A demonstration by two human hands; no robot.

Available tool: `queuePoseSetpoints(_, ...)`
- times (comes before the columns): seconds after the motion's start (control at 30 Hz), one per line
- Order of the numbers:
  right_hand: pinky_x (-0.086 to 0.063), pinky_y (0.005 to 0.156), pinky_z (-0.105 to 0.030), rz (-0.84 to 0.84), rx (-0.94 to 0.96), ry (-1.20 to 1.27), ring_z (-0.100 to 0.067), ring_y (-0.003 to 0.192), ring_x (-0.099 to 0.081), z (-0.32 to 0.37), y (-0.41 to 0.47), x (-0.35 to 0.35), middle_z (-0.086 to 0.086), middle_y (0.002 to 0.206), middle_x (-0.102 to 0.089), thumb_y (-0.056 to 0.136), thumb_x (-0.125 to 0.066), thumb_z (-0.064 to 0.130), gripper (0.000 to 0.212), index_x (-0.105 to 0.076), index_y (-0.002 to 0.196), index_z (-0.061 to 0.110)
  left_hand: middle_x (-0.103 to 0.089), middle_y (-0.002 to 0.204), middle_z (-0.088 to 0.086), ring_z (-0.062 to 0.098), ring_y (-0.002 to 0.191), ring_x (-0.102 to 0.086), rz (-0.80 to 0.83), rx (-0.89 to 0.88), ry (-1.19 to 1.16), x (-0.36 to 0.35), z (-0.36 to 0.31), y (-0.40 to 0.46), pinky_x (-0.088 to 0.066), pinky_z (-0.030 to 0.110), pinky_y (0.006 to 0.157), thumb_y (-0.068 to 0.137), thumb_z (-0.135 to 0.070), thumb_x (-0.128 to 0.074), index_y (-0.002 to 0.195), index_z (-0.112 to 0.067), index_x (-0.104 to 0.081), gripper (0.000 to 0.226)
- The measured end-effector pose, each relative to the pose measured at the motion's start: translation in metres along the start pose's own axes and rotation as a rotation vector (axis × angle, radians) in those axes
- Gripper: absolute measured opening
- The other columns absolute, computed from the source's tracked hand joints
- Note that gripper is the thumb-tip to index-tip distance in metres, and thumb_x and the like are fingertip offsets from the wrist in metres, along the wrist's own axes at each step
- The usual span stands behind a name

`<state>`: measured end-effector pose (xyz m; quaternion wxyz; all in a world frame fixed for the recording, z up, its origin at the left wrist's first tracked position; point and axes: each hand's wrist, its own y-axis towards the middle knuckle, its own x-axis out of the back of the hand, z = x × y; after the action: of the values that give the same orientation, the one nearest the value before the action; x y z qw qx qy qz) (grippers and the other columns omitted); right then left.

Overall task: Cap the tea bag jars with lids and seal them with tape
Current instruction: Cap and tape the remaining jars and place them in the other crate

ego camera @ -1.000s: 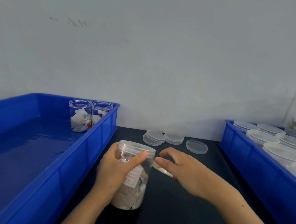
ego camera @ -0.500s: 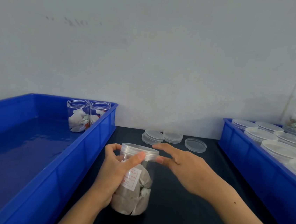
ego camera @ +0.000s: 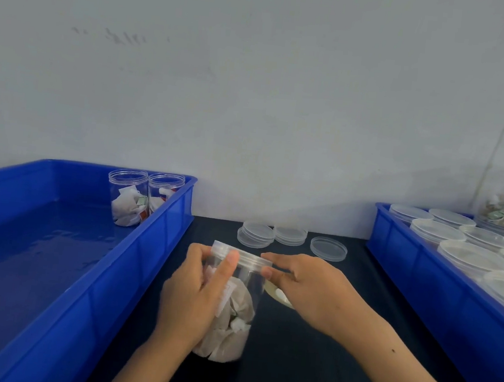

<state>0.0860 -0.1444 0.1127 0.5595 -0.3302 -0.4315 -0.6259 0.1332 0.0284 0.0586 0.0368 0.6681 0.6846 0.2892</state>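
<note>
Jar (ego camera: 229, 306) tilted now; both hands grip it.

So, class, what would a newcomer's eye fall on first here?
Centre front, the left hand grips a lidded tea bag jar while the right hand touches its lid. Big blue trays flank it: the left tray holds two open jars, the right tray many capped ones.

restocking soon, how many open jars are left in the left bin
2: open jars and stand side by side at the far right corner of the left bin; none seem hidden.
</note>
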Motion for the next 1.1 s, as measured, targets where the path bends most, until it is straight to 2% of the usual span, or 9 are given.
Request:
queuePoseSetpoints(0.1,-0.041,0.079,-0.025,-0.036,0.017,-0.048,-0.011,0.109,-0.058,0.003,-0.002,0.0,0.016,0.119,-0.064,0.098,-0.034,0.057,0.043,-0.051,0.135,0.041,-0.061,0.084,-0.015,-0.002,0.076,-0.059,-0.079,-0.086,0.189,-0.003,-0.005,-0.005,-0.041,0.018,0.062,0.075,-0.086,-0.027,0.094,-0.038,-0.053,0.057)
queuePoseSetpoints(0.27,-0.043,0.084,-0.028,-0.059,0.055,-0.162,-0.014,0.108,-0.058,0.012,-0.007,0.001,0.009,0.111,-0.064,0.102,-0.031,0.044,0.042,-0.046,0.14,0.032,-0.063,0.097,-0.019,0.003,0.092,-0.061,0.052,0.101,0.104,-0.006,-0.008,-0.003,-0.054,0.037,0.083,0.035,-0.097,-0.05,0.108,-0.039,-0.05,0.094)
queuePoseSetpoints(0.5,-0.046,0.095,-0.034,0.036,0.031,-0.016,-0.017,0.107,-0.059,0.014,-0.009,0.004,0.006,0.117,-0.063,0.103,-0.032,0.043,0.037,-0.05,0.132,0.028,-0.067,0.085,-0.016,0.002,0.081,-0.065,-0.021,0.148,-0.067,-0.007,-0.004,-0.002,-0.056,0.04,0.079,0.037,-0.09,-0.062,0.096,-0.036,-0.057,0.08)
queuePoseSetpoints(0.63,-0.049,0.088,-0.031,0.172,-0.084,0.155,-0.003,0.063,-0.059,0.007,-0.007,0.007,0.009,0.061,-0.06,0.094,-0.035,0.063,0.065,-0.028,0.15,0.029,-0.069,0.085,-0.013,0.005,0.081,-0.067,-0.036,0.169,-0.163,-0.004,-0.001,0.0,-0.056,0.041,0.078,0.038,-0.084,-0.069,0.095,-0.032,-0.06,0.078)
queuePoseSetpoints(0.8,-0.039,0.063,-0.016,0.207,-0.035,0.3,0.004,0.046,-0.049,0.003,-0.005,0.019,0.024,0.052,-0.052,0.094,-0.042,0.058,0.058,-0.038,0.144,0.031,-0.072,0.085,-0.013,0.002,0.077,-0.068,0.013,0.227,-0.322,0.005,0.002,0.005,-0.051,0.025,0.069,0.04,-0.072,-0.081,0.095,-0.025,-0.065,0.074)
queuePoseSetpoints(0.87,-0.043,0.066,-0.019,0.206,-0.017,0.29,0.005,0.052,-0.049,0.001,-0.005,0.023,0.028,0.057,-0.053,0.094,-0.043,0.055,0.048,-0.046,0.137,0.032,-0.072,0.086,-0.013,0.0,0.077,-0.068,0.045,0.241,-0.371,0.005,0.002,0.006,-0.049,0.018,0.065,0.043,-0.062,-0.079,0.097,-0.022,-0.066,0.069)
queuePoseSetpoints(0.93,-0.048,0.083,-0.026,0.206,-0.017,0.234,0.003,0.071,-0.053,-0.002,-0.006,0.024,0.024,0.084,-0.056,0.094,-0.043,0.057,0.047,-0.046,0.135,0.035,-0.074,0.086,-0.008,0.004,0.078,-0.07,0.073,0.262,-0.419,0.005,0.0,0.005,-0.05,0.017,0.062,0.045,-0.057,-0.079,0.096,-0.02,-0.067,0.065)
queuePoseSetpoints(1.0,-0.044,0.093,-0.029,0.189,-0.027,0.15,-0.003,0.092,-0.053,-0.005,-0.006,0.022,0.017,0.113,-0.055,0.094,-0.04,0.06,0.048,-0.042,0.137,0.04,-0.075,0.086,-0.002,0.011,0.079,-0.072,0.112,0.296,-0.472,0.003,0.0,0.005,-0.052,0.022,0.064,0.046,-0.054,-0.08,0.095,-0.018,-0.069,0.061)
queuePoseSetpoints(1.1,-0.043,0.091,-0.03,0.15,-0.04,0.064,-0.011,0.106,-0.053,-0.008,-0.005,0.021,0.011,0.121,-0.055,0.094,-0.036,0.063,0.046,-0.038,0.137,0.046,-0.075,0.086,0.009,0.023,0.079,-0.073,0.189,0.35,-0.545,0.002,-0.001,0.004,-0.057,0.034,0.069,0.048,-0.051,-0.081,0.095,-0.012,-0.07,0.062)
